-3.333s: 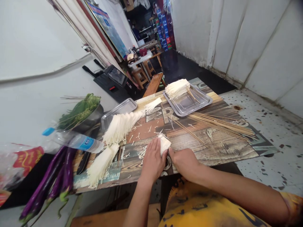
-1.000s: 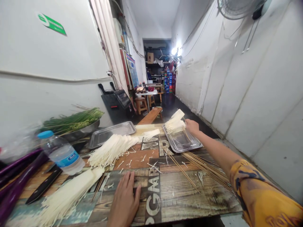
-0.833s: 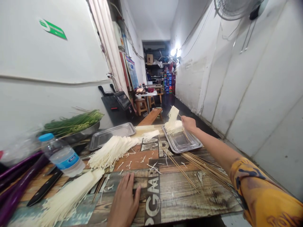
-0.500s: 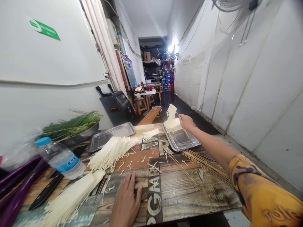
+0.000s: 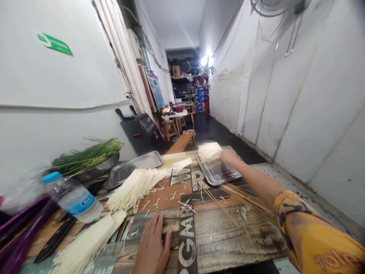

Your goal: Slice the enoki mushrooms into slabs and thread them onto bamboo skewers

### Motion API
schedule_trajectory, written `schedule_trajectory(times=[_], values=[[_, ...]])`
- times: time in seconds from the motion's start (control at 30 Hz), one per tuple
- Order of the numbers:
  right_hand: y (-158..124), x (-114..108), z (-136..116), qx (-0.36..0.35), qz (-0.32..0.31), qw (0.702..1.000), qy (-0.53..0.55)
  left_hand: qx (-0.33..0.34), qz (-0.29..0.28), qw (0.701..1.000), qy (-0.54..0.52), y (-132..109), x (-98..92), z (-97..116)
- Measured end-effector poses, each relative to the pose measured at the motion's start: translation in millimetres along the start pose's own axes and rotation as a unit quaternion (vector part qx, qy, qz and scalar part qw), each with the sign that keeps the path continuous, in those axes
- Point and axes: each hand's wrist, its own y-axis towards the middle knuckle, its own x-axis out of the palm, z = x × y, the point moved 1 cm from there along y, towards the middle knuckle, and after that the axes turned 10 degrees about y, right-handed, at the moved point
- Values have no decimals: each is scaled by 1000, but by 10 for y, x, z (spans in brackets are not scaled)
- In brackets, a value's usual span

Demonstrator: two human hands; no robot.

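My right hand (image 5: 228, 156) is closed at the far end of the table, over the right metal tray (image 5: 218, 176). It grips a skewered enoki bunch (image 5: 209, 152), which lies at the tray's back left; the skewer itself is mostly hidden by the fingers. My left hand (image 5: 152, 243) rests flat on the wooden table (image 5: 230, 239), fingers stretched out, holding nothing. Beyond it spreads a row of enoki mushrooms (image 5: 135, 186), with a larger enoki bunch (image 5: 88, 243) to its left. A small enoki piece (image 5: 181, 165) lies left of the tray.
Bamboo skewers (image 5: 251, 201) lie at the right. On the left are a water bottle (image 5: 75, 198), a black-handled knife (image 5: 54, 239), purple eggplants (image 5: 31, 236) and a bowl of green vegetables (image 5: 88, 158). Another metal tray (image 5: 135, 167) stands behind the enoki. Loose mushroom stems litter the table.
My right hand has lowered the skewered enoki from above the tray down onto it. My left hand stays flat on the table.
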Motion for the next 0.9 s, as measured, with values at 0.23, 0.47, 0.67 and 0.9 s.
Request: schedule_trajectory(times=[0.23,0.47,0.67,0.9], values=[[-832,-267,399,-64,-2,997,-36,-4,-11,1000,-15,13,-61,24],[-1839,-143,855,-130,-80,985,-83,-1,-48,999,-20,54,-181,68],[-1911,20,857,-113,-54,981,-148,-14,-62,998,-24,63,-246,100],[-1825,107,924,-146,-40,972,-180,-15,-65,997,-26,78,-277,123]])
